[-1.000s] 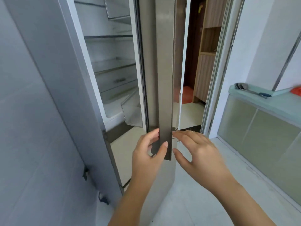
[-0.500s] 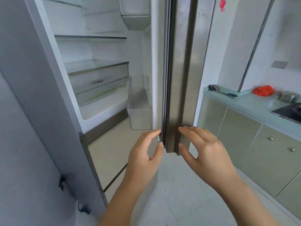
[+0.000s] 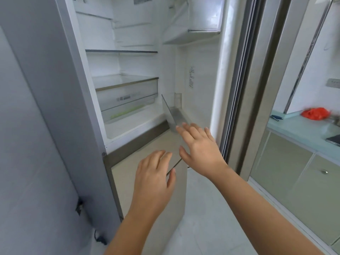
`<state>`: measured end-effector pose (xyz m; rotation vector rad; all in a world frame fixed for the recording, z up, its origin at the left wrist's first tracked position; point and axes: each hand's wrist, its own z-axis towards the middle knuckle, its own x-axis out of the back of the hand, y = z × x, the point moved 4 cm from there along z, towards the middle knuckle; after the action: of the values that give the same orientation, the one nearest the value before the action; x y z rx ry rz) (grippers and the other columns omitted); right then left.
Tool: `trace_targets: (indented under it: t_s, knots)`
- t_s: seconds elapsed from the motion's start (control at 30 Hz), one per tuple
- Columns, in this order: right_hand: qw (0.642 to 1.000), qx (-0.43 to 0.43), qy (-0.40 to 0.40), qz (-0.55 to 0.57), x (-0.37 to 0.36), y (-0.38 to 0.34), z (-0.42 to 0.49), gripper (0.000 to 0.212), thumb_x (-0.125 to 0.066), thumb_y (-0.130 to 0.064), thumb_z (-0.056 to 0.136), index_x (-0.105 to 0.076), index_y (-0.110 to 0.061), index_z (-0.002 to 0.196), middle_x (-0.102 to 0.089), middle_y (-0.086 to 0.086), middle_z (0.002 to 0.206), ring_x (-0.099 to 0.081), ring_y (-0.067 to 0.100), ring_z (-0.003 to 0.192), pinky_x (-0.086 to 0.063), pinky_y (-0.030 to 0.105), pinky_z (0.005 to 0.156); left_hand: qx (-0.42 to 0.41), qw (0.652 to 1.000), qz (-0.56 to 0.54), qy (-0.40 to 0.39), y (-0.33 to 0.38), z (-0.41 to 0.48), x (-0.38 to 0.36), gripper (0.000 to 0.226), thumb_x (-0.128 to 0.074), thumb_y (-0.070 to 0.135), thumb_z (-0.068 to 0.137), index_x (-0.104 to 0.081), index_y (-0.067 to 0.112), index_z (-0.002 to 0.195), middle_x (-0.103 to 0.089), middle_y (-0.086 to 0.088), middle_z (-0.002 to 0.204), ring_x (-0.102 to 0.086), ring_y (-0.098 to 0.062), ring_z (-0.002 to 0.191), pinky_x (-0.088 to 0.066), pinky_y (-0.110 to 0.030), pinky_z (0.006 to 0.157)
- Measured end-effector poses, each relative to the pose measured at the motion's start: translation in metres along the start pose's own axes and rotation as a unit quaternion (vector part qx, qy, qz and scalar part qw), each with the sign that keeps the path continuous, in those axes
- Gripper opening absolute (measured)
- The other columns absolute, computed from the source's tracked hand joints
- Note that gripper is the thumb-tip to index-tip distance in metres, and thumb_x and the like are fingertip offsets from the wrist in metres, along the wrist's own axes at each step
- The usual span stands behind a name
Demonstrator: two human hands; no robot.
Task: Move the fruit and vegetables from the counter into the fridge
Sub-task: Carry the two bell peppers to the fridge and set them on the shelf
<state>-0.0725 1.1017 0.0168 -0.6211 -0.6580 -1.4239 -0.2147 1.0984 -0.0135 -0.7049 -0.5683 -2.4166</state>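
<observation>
The fridge (image 3: 128, 63) stands open in front of me, its white shelves bare. Its steel door (image 3: 257, 74) is swung wide to the right, with empty door bins on the inner side. A clear drawer (image 3: 127, 94) sits low inside. My left hand (image 3: 154, 179) hovers open below the fridge compartment, in front of the lower beige door. My right hand (image 3: 200, 150) is open too, fingers spread, just left of the door's edge and touching nothing. A red bag (image 3: 315, 113) lies on the counter (image 3: 298, 131) at the far right.
A grey wall panel (image 3: 27, 144) fills the left side, with a black cable (image 3: 99, 238) at its foot. Green cabinet fronts (image 3: 294, 172) run under the counter on the right. A dark hob corner (image 3: 334, 139) and a pen-like item (image 3: 276, 117) lie on the counter. The floor has pale tiles.
The fridge door has swung fully open to the right. Both hands have let go of its edge and now hang open in front of the fridge.
</observation>
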Motion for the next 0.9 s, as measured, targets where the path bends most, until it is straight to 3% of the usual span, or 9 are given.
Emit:
trace_targets:
  t_s: [0.17, 0.4, 0.53, 0.7, 0.9]
  knots:
    - [1.0, -0.016, 0.014, -0.02, -0.006, 0.021, -0.002, 0.056, -0.041, -0.038, 0.082, -0.049, -0.011, 0.132, -0.057, 0.015, 0.127, -0.054, 0.036, 0.112, -0.04, 0.049, 0.095, -0.011, 1.0, 0.023, -0.01, 0.003, 0.011, -0.011, 0.039, -0.042, 0.028, 0.079, -0.062, 0.008, 0.106, -0.065, -0.009, 0.104, -0.045, -0.019, 0.1, -0.041, -0.036, 0.085]
    - [0.998, -0.032, 0.04, -0.035, 0.009, 0.061, -0.019, 0.054, -0.043, -0.041, 0.085, -0.05, -0.013, 0.131, -0.06, 0.013, 0.122, -0.055, 0.035, 0.111, -0.036, 0.047, 0.099, -0.037, 0.999, -0.025, -0.001, 0.026, 0.025, -0.034, 0.035, -0.043, 0.026, 0.077, -0.055, 0.011, 0.106, -0.064, -0.01, 0.1, -0.047, -0.021, 0.095, -0.033, -0.032, 0.081]
    - [0.997, -0.043, 0.049, -0.035, 0.02, 0.096, -0.03, 0.052, -0.046, -0.039, 0.086, -0.053, -0.009, 0.127, -0.062, 0.014, 0.116, -0.056, 0.035, 0.107, -0.041, 0.047, 0.095, -0.047, 0.998, -0.036, -0.029, 0.047, 0.031, -0.057, 0.039, -0.042, 0.027, 0.077, -0.062, 0.008, 0.105, -0.064, -0.009, 0.101, -0.06, -0.027, 0.091, -0.043, -0.037, 0.083]
    - [0.997, -0.062, 0.05, -0.01, 0.032, 0.154, -0.04, 0.048, -0.047, -0.04, 0.088, -0.057, -0.007, 0.122, -0.064, 0.013, 0.112, -0.056, 0.033, 0.109, -0.044, 0.045, 0.093, -0.092, 0.993, -0.069, -0.027, 0.081, 0.053, -0.089, 0.035, -0.043, 0.025, 0.078, -0.055, 0.01, 0.107, -0.064, -0.01, 0.102, -0.045, -0.021, 0.099, -0.033, -0.033, 0.082]
    - [0.995, -0.091, 0.027, -0.009, 0.043, 0.231, -0.048, 0.051, -0.048, -0.043, 0.085, -0.058, -0.008, 0.12, -0.063, 0.012, 0.117, -0.054, 0.032, 0.114, -0.045, 0.05, 0.093, -0.11, 0.989, -0.092, -0.039, 0.126, 0.092, -0.141, 0.038, -0.043, 0.026, 0.081, -0.06, 0.006, 0.108, -0.063, -0.012, 0.108, -0.049, -0.024, 0.103, -0.051, -0.05, 0.079]
